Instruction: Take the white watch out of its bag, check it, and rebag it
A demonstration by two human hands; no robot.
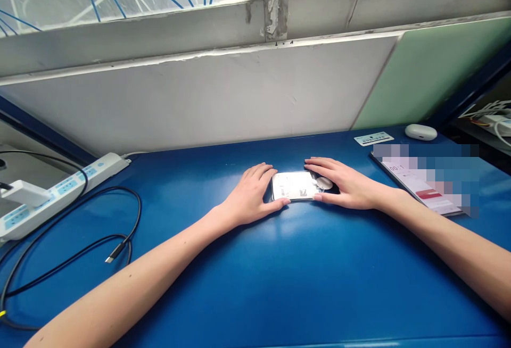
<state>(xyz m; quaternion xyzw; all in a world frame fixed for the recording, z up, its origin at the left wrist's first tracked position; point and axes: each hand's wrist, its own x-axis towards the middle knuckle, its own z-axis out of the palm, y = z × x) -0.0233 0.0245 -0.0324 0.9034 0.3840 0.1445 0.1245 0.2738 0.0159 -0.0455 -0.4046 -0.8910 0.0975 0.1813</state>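
A hard drive point(294, 185) with a white label and a round silver part lies flat on the blue table point(279, 279), its long side running left to right. Around its left end is my left hand point(250, 195), the thumb along the near edge and the fingers at the far corner. My right hand point(346, 182) spans the right end, thumb on the near edge, fingers stretched past the far edge. The palms hide parts of both ends.
On the left lie a white power strip point(99, 170) with a plugged-in charger point(30, 192) and a looped black cable point(115, 252). To the right are a partly blurred tablet-like screen point(423, 180), a printed card point(374, 139) and a white earbud case point(420, 132). A pale panel point(207, 103) backs the table.
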